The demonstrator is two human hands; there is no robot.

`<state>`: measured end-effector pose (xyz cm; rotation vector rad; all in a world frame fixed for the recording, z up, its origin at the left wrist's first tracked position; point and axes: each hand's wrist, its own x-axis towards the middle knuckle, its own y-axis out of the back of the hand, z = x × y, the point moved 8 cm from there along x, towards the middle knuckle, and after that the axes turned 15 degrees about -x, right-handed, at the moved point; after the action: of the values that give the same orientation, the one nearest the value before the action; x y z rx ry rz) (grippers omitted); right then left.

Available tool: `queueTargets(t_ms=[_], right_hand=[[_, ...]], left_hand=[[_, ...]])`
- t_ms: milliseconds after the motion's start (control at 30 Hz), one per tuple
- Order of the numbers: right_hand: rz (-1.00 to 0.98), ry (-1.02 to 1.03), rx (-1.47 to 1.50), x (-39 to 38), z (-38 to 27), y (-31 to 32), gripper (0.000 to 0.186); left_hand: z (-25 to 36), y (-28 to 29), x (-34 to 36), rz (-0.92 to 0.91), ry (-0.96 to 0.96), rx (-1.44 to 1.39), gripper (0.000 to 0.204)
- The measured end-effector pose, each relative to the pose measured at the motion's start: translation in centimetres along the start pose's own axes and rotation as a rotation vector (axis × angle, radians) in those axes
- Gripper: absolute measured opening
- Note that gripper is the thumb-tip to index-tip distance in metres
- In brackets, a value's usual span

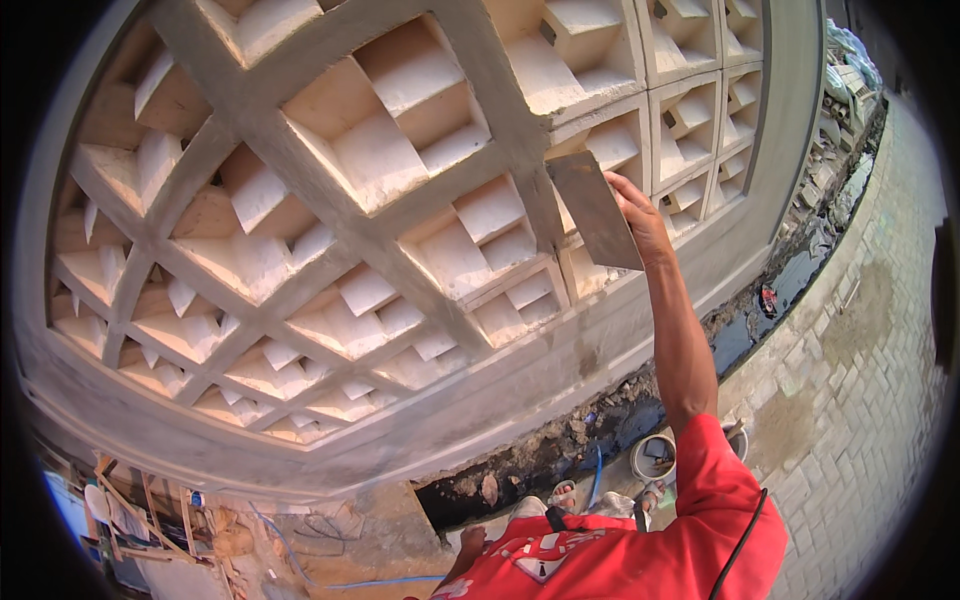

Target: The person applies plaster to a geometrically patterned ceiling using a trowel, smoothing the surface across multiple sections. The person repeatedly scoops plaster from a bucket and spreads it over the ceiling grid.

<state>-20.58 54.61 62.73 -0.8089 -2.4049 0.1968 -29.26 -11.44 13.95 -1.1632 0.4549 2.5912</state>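
Note:
My right arm is raised, and my right hand (640, 218) is closed around the back of a flat rectangular plastering trowel (592, 208). The grey blade stands tilted against the wall, its upper end at a mortar-covered joint between the pale breeze blocks (345, 135). Smoothed grey mortar (310, 185) covers the joints at the left and middle; at the right the joints are thin lines. Down beside my red shirt, my left hand (472, 541) shows only in part. Its fingers are too small and hidden to read.
Below the wall's ledge (420, 410) runs an open ditch (735, 345) with dark water and rubble. A white bucket (653, 457) stands by my feet. Paving blocks (850, 400) lie to the right. A blue hose (385, 580) and wooden poles (150, 510) are at lower left.

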Motion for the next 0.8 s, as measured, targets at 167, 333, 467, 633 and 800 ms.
queueTargets(t_ms=[167,333,467,633,800], right_hand=[[0.038,0.0,0.092,-1.8,-0.6,-1.0,0.05],[0.062,0.223,-0.482,-4.6,-3.1,-6.0,0.06],[0.113,0.262,-1.202,-3.7,-3.2,-9.8,0.066],[0.238,0.393,-1.402,-2.2,-4.0,-12.1,0.065],[0.3,0.389,-1.534,-0.6,-4.3,-13.1,0.063]], left_hand=[[1.6,-0.7,0.6,-0.12,-0.155,0.185,0.014],[2.4,-1.0,2.0,-0.299,-0.362,0.345,0.016],[1.8,-0.6,3.0,-0.228,-0.203,0.192,0.016],[3.2,-1.0,2.9,-0.067,-0.026,0.022,0.016],[4.4,-0.6,3.6,-0.12,-0.071,0.153,0.016]])
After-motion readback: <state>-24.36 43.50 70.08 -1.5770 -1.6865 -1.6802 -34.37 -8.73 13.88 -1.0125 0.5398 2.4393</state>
